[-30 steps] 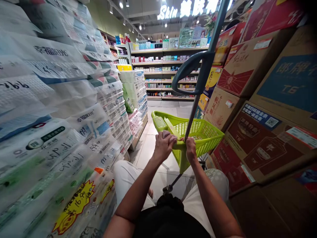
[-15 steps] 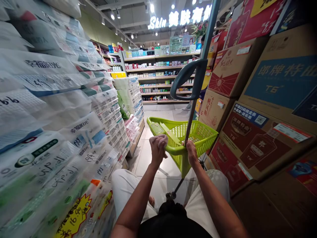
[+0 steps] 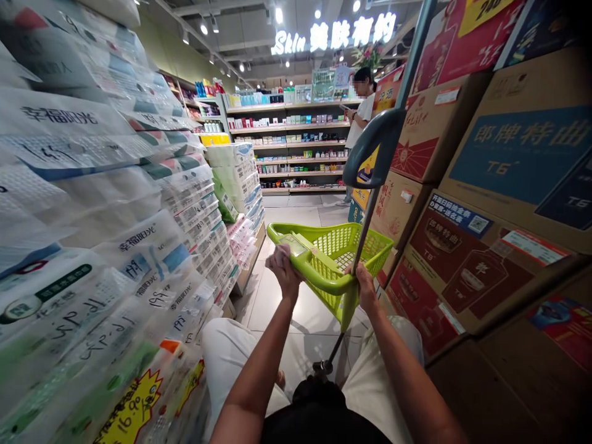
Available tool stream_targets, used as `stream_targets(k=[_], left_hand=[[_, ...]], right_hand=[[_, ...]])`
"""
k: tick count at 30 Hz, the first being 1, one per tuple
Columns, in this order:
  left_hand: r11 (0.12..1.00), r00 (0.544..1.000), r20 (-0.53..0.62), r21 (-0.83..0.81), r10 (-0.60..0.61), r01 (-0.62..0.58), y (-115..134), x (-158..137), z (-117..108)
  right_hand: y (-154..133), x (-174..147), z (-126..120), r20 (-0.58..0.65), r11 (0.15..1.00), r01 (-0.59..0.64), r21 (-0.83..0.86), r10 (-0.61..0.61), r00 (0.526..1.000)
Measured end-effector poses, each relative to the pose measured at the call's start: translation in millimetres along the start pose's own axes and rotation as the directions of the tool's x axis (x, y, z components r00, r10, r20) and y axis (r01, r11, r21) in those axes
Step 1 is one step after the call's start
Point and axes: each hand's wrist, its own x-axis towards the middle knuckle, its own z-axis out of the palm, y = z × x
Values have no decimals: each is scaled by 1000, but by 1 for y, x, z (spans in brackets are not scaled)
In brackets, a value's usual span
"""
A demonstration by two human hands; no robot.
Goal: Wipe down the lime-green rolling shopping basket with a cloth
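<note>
A lime-green shopping basket point(image 3: 329, 287) with mesh sides is fixed to a tilted grey pole point(image 3: 369, 223). Higher up, the pole carries a looped blue-grey handle point(image 3: 393, 137). Closed around a crumpled pale cloth or tissue point(image 3: 280, 251), my left hand point(image 3: 285, 276) presses it against the outer left part of the basket rim. A clear-covered panel point(image 3: 294, 245) lies on the rim beside it. My right hand point(image 3: 367, 288) is wrapped around the lower pole where it meets the basket; some of its fingers are hidden behind the pole.
Stacked tissue packs point(image 3: 92, 203) line the left side closely. Cardboard boxes point(image 3: 462, 240) rise on the right. Beyond the tiled aisle floor point(image 3: 300, 216) stand shelves of small products point(image 3: 287, 126). A person point(image 3: 363, 114) stands at their right end, holding a phone-like object.
My left hand has slid left along the rim with the cloth. The basket has turned a little, and its pole leans further right. A person now shows at the shelves.
</note>
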Motion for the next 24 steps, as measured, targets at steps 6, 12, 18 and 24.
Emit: stream_targets(k=[6, 12, 18, 24], left_hand=[[987, 987, 33, 21, 159, -160, 18, 15, -9], [933, 943, 178, 181, 281, -312, 39, 20, -28], [918, 958, 198, 300, 208, -261, 42, 57, -36], [884, 859, 430, 234, 278, -404, 62, 17, -43]], right_hand=[[2, -3, -5, -24, 994, -68, 80, 71, 997], [2, -6, -9, -45, 990, -86, 113, 92, 995], [2, -7, -4, -32, 980, -92, 176, 99, 995], [5, -8, 5, -42, 980, -59, 190, 68, 997]])
